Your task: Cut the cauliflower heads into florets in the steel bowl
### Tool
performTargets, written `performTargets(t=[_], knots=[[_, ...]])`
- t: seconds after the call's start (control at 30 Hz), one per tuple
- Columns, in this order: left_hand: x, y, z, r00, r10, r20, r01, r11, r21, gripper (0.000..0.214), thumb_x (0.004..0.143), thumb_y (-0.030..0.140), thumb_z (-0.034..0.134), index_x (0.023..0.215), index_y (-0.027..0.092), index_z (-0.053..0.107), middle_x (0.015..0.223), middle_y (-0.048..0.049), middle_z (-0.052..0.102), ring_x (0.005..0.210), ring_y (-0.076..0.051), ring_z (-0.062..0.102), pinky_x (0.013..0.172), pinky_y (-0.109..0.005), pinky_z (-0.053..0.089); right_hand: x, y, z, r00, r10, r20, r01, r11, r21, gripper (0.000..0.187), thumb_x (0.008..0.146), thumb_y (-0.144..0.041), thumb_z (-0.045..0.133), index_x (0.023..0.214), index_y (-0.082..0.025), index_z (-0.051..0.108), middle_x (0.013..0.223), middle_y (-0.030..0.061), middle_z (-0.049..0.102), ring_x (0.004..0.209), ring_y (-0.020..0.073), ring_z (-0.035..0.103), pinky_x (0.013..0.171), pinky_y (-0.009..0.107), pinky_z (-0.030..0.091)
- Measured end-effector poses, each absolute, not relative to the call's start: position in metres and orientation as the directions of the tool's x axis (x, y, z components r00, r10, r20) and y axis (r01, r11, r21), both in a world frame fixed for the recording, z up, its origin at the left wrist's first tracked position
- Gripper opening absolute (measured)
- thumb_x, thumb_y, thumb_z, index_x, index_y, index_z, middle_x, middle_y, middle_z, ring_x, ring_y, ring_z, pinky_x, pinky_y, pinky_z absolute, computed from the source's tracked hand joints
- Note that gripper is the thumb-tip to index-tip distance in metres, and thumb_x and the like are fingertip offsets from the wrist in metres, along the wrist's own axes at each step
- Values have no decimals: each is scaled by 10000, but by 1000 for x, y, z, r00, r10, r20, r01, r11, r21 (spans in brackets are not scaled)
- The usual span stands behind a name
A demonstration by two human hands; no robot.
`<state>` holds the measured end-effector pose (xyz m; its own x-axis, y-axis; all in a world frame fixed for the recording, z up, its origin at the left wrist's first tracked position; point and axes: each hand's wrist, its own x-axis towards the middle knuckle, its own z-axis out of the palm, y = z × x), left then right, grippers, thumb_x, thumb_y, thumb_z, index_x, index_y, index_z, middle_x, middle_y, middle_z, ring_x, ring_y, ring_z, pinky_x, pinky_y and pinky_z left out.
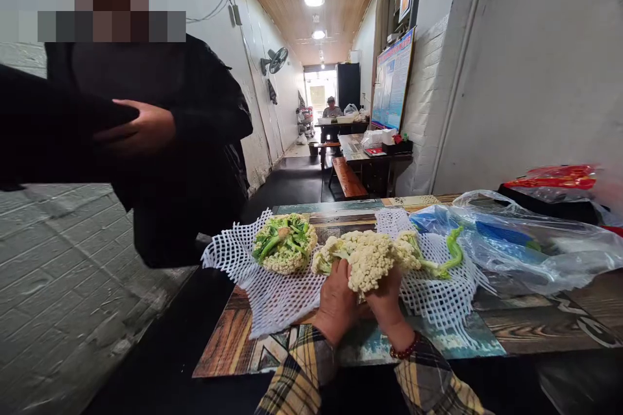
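Between my two hands is a cream-white cauliflower [372, 258], raised a little over the table. My left hand [337, 301] is closed around its left underside, with the fingertips partly hidden among the florets. From below and to the right, my right hand [388, 301] grips the same head; most of its fingers are behind the florets. To the left, another cauliflower [285, 243] lies stem side up on a white foam net [287, 308]. At the right, a cauliflower piece with a long green stalk [453, 249] rests on a second foam net [438, 301].
A clear plastic bag [549, 266] with blue printing lies on the right of the wood-patterned table [224, 343]. Behind it is a black tray with red packaging [555, 178]. A person in black [195, 117] stands close on the left. A bench [348, 178] and further tables stand ahead.
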<state>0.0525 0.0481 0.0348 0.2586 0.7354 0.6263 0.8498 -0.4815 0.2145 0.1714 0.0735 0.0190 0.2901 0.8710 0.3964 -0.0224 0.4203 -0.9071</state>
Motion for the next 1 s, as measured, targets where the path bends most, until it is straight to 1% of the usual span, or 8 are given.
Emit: performTargets(t=[0.13, 0.27, 0.37, 0.47, 0.57, 0.73, 0.93, 1.0], knots=[[50, 50, 40, 270, 760, 592, 851, -476, 223, 435, 643, 340, 732, 999, 217, 515, 1006, -94, 544, 919, -287, 520, 701, -399, 523, 171, 74, 37, 360, 846, 392, 106, 380, -919, 308, 541, -250, 749, 830, -216, 650, 895, 80, 694, 926, 292, 619, 889, 468, 468], [57, 55, 52, 300, 806, 510, 883, -437, 172, 477, 598, 354, 775, 952, 215, 487, 977, -81, 565, 905, -294, 529, 679, -407, 521, 175, 81, 48, 348, 896, 276, -195, 357, -913, 307, 584, -260, 723, 873, -210, 634, 832, 37, 715, 843, 234, 650, 830, 414, 511], [59, 63, 60, 373, 792, 484, 861, -489, 138, 500, 588, 334, 781, 976, 221, 486, 978, -74, 574, 908, -293, 541, 690, -404, 516, 180, 89, 49, 326, 894, 308, -219, 388, -895, 272, 602, -282, 717, 854, -219, 640, 810, 25, 722, 817, 219, 657, 810, 393, 522], [58, 76, 68, 432, 766, 476, 824, -549, 136, 512, 578, 322, 772, 1001, 214, 504, 997, -91, 583, 921, -298, 557, 720, -404, 514, 186, 96, 46, 381, 846, 372, -77, 430, -899, 296, 567, -295, 744, 835, -217, 646, 833, 45, 727, 829, 234, 659, 807, 387, 522], [56, 86, 73, 468, 763, 446, 808, -574, 135, 486, 590, 349, 748, 1005, 205, 540, 1021, -117, 596, 943, -315, 569, 739, -409, 512, 191, 103, 43, 365, 777, 513, 229, 459, -858, 279, 586, -288, 724, 845, -208, 657, 854, 73, 727, 847, 254, 658, 817, 388, 514], [57, 94, 78, 447, 817, 365, 836, -526, 155, 488, 628, 376, 705, 1070, 203, 590, 1084, -119, 628, 994, -311, 592, 811, -399, 500, 201, 113, 44, 171, 707, 686, 657, 438, -614, 214, 687, -240, 606, 891, -201, 656, 760, 69, 701, 758, 241, 649, 765, 362, 517], [63, 106, 83, 436, 856, 280, 849, -494, 188, 291, 629, 346, 685, 896, 233, 664, 1062, -84, 680, 1044, -313, 604, 872, -382, 477, 221, 124, 68, -291, 583, 759, 678, 685, -266, 292, 655, -165, 560, 942, -190, 607, 906, 100, 692, 858, 248, 640, 799, 370, 524], [68, 108, 88, 439, 852, 286, 846, -499, 189, 314, 638, 357, 678, 926, 234, 656, 1072, -90, 678, 1037, -316, 607, 860, -383, 479, 228, 125, 75, -331, 589, 737, 647, 711, -277, 391, 603, -144, 559, 990, -184, 594, 939, 107, 688, 885, 259, 632, 824, 392, 520]])
